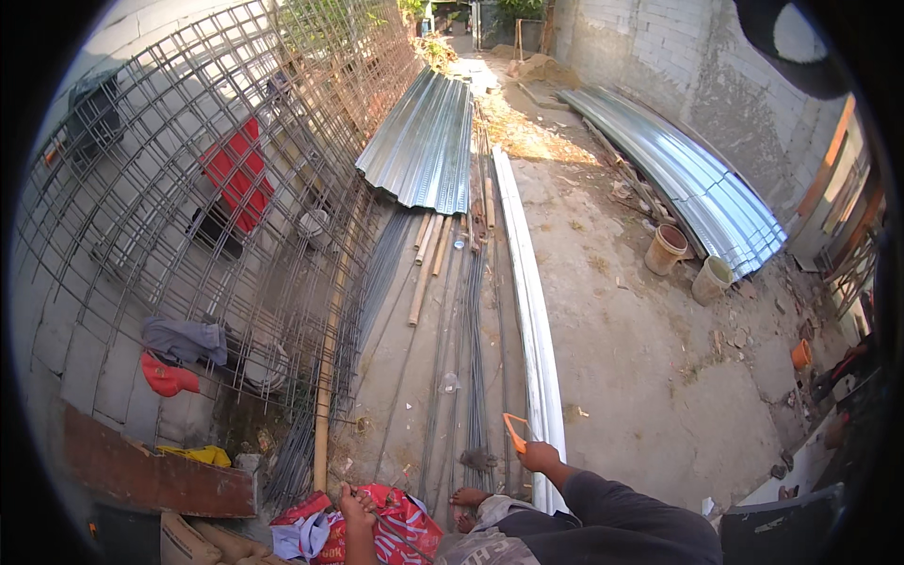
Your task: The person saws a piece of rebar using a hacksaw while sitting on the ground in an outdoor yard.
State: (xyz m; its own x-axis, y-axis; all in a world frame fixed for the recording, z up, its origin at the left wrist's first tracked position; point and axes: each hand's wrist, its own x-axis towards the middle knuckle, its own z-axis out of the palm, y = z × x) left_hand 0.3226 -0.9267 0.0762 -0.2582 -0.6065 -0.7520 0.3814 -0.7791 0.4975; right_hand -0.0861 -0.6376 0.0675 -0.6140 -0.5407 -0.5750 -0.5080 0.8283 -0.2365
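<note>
My right hand (539, 457) is closed around an orange-framed hand tool (514, 432) with a narrow bent outline; its exact kind is not clear. It is held over the edge of a long white metal profile (533, 330) on the ground. Low in the view, my left hand (357, 509) is closed beside a red and white printed plastic bag (400, 527). A thin dark rod or wire runs over the bag near that hand, but whether the fingers grip it is hidden. Thin steel bars (476, 377) lie lengthwise between my hands.
A tall rebar mesh (188, 188) leans along the left wall. Corrugated metal sheets (424, 141) lie ahead, with more sheets (697, 179) on the right. Two buckets (666, 249) stand beside those. Bamboo poles (419, 292) lie among the bars. My bare foot (469, 496) is near the profile.
</note>
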